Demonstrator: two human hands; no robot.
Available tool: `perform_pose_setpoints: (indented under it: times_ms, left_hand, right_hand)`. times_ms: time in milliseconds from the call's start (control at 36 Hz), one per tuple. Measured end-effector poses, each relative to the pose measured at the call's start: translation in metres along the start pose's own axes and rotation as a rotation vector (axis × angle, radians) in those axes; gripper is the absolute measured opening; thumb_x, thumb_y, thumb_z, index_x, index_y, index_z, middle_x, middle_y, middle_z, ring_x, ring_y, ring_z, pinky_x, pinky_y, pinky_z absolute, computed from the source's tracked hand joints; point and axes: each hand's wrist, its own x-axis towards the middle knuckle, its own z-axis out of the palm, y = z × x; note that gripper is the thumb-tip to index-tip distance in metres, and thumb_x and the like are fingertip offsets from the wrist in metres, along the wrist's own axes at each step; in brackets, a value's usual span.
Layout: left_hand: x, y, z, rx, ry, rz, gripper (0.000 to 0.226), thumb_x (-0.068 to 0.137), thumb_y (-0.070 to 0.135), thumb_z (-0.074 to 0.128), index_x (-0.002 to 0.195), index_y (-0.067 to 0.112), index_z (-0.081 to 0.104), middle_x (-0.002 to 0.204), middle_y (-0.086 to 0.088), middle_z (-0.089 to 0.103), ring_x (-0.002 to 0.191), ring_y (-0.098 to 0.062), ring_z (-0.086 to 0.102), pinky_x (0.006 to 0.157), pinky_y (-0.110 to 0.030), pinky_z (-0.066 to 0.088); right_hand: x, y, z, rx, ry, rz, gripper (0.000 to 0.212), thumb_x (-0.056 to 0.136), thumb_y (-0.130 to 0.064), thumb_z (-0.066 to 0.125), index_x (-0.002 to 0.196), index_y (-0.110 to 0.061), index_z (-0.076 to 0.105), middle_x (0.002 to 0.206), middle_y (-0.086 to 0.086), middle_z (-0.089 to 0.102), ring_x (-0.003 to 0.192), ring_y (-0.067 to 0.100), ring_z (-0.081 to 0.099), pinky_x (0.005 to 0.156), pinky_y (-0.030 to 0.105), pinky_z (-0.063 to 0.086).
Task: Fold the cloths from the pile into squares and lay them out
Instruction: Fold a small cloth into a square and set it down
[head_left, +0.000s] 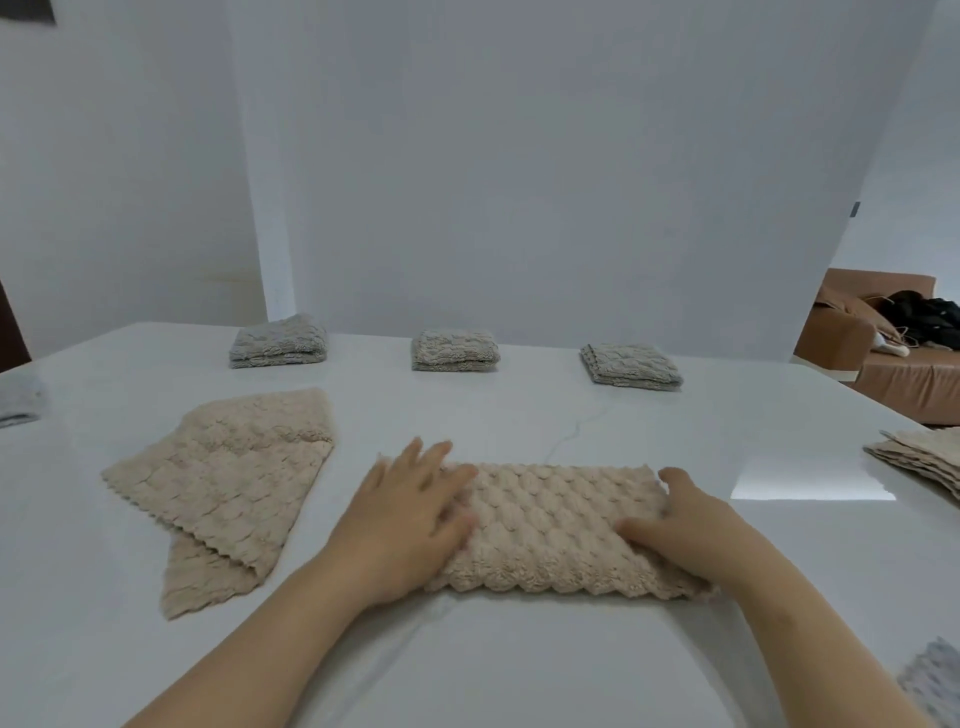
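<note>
At 6 o'clock on the table, my left hand and right hand press open-fingered on a half-folded beige cloth, gripping nothing; 3 squares lie at 12, the pile at 3 remains.

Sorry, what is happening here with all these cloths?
A person is folding a beige cloth on the white table. It forms a long strip, with the left hand and the right hand resting on it. At the far edge sit a left square, a middle square and a right square, already folded. A second cloth lies loosely folded at the left; the pile waits at the right edge.
</note>
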Motion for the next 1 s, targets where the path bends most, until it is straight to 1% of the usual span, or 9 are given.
perform_pose_setpoints:
  times_ms: [139, 250, 389, 500, 556, 667, 833, 917, 1000]
  left_hand:
    - [-0.003, 0.011, 0.008, 0.142, -0.165, -0.013, 0.053, 0.095, 0.055, 0.013, 0.146, 0.043, 0.005, 0.158, 0.011, -0.004, 0.145, -0.012, -0.01, 0.116, -0.038, -0.007]
    - [-0.004, 0.019, 0.009, 0.14, -0.065, -0.016, 0.073, 0.077, 0.067, -0.004, 0.145, 0.043, 0.004, 0.157, 0.011, -0.006, 0.144, -0.012, -0.012, 0.116, -0.039, -0.008]
    - [-0.001, 0.031, 0.01, 0.123, -0.013, 0.033, 0.062, 0.089, 0.064, 0.01, 0.146, 0.042, 0.0, 0.156, 0.013, -0.011, 0.143, -0.01, -0.016, 0.117, -0.038, -0.006]
    - [-0.001, 0.033, 0.017, 0.137, -0.115, 0.046, 0.055, 0.093, 0.06, 0.017, 0.144, 0.046, 0.003, 0.158, 0.011, -0.004, 0.145, -0.014, -0.01, 0.117, -0.043, -0.006]
    - [0.0, 0.034, 0.019, 0.16, -0.135, 0.04, 0.055, 0.092, 0.06, 0.016, 0.144, 0.047, 0.004, 0.158, 0.01, -0.003, 0.145, -0.015, -0.008, 0.117, -0.045, -0.008]
    - [0.002, 0.042, 0.02, 0.161, -0.137, 0.004, 0.054, 0.093, 0.058, 0.016, 0.145, 0.046, 0.004, 0.158, 0.008, -0.004, 0.145, -0.018, -0.009, 0.116, -0.048, -0.008]
    - [0.008, 0.058, 0.027, 0.123, -0.112, -0.067, 0.055, 0.093, 0.056, 0.017, 0.145, 0.043, 0.006, 0.158, 0.006, -0.004, 0.145, -0.021, -0.009, 0.115, -0.051, -0.008]
    - [0.012, 0.062, 0.029, 0.118, -0.098, -0.082, 0.055, 0.093, 0.057, 0.017, 0.146, 0.042, 0.007, 0.158, 0.005, -0.003, 0.145, -0.022, -0.008, 0.115, -0.051, -0.008]
    - [0.01, 0.06, 0.028, 0.085, -0.063, -0.068, 0.056, 0.093, 0.058, 0.02, 0.146, 0.041, 0.01, 0.158, 0.007, 0.001, 0.146, -0.019, -0.006, 0.115, -0.049, -0.005]
  right_hand:
    - [0.003, 0.001, 0.006, 0.22, 0.225, -0.109, 0.056, 0.087, -0.016, 0.054, 0.137, -0.027, 0.031, 0.104, 0.006, 0.058, 0.098, 0.027, 0.056, 0.088, 0.037, 0.046]
    - [0.005, -0.001, 0.005, 0.28, 0.315, -0.129, 0.057, 0.09, -0.02, 0.051, 0.139, -0.032, 0.025, 0.095, 0.004, 0.057, 0.092, 0.028, 0.057, 0.085, 0.043, 0.049]
    - [0.006, 0.006, -0.001, 0.256, 0.193, 0.003, 0.065, 0.092, -0.05, 0.044, 0.145, -0.02, 0.021, 0.133, 0.017, 0.048, 0.116, 0.033, 0.05, 0.095, 0.04, 0.042]
    - [0.005, 0.01, -0.007, 0.383, 0.133, 0.05, 0.06, 0.09, -0.048, 0.049, 0.139, -0.018, 0.032, 0.095, 0.008, 0.052, 0.069, 0.019, 0.049, 0.048, 0.022, 0.037]
    - [0.006, 0.011, -0.007, 0.439, 0.128, 0.036, 0.053, 0.088, -0.03, 0.058, 0.135, -0.019, 0.036, 0.07, 0.003, 0.045, 0.053, 0.015, 0.041, 0.04, 0.021, 0.03]
    - [0.012, 0.011, -0.008, 0.625, 0.172, 0.009, 0.051, 0.082, -0.002, 0.059, 0.128, -0.017, 0.043, 0.07, 0.008, 0.047, 0.054, 0.018, 0.04, 0.045, 0.026, 0.032]
    - [0.018, 0.013, -0.008, 1.025, 0.241, 0.065, 0.048, 0.081, -0.004, 0.065, 0.125, -0.001, 0.046, 0.087, 0.011, 0.051, 0.062, 0.016, 0.045, 0.053, 0.026, 0.036]
    - [0.019, 0.014, -0.003, 1.151, 0.176, 0.148, 0.027, 0.08, 0.004, 0.062, 0.099, 0.02, 0.052, 0.075, 0.014, 0.05, 0.053, 0.023, 0.048, 0.045, 0.026, 0.042]
    - [0.019, 0.013, 0.001, 1.221, 0.228, 0.193, 0.005, 0.078, 0.01, 0.059, 0.076, 0.006, 0.059, 0.066, 0.012, 0.054, 0.038, 0.017, 0.055, 0.036, 0.017, 0.041]
